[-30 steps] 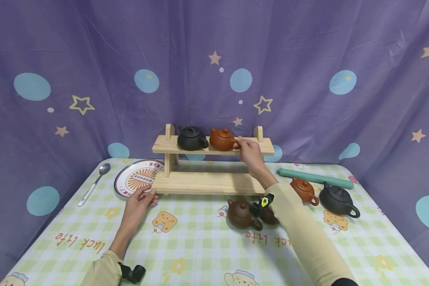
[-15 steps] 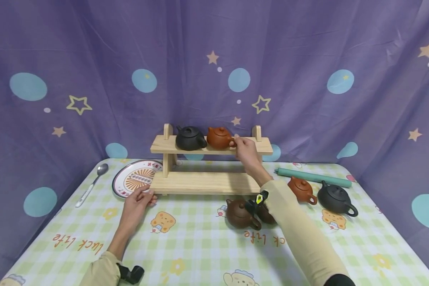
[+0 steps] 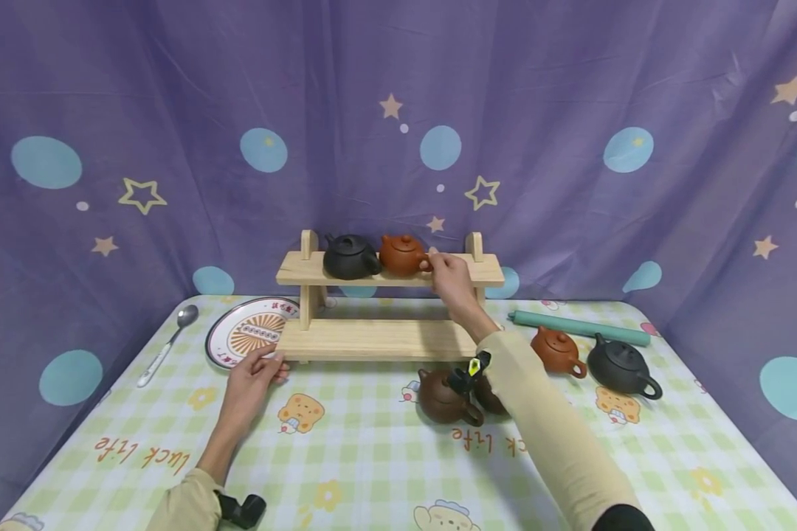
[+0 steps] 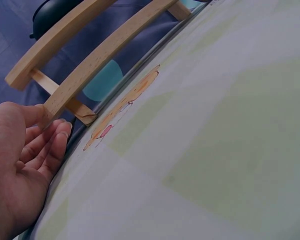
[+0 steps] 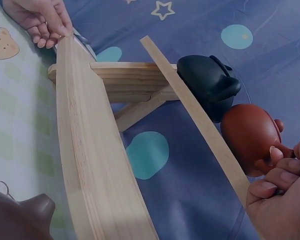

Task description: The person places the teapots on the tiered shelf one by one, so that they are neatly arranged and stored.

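On the upper board of a two-tier wooden shelf, a reddish-brown teapot sits close beside a black teapot. My right hand pinches the reddish-brown teapot's handle; in the right wrist view its fingers are curled at that handle. At the shelf's lower left end, my left hand grips the corner of the lower board. The left wrist view shows thumb and fingers around that board end.
Two dark brown teapots stand before the shelf, one teapot plain and the other partly behind my sleeve. To the right are another reddish-brown teapot, a black teapot and a green roll. A plate and spoon lie left.
My right hand has slid the reddish-brown teapot slightly left toward the black one. My left hand keeps its grip on the shelf. The whole head view has shifted a little.
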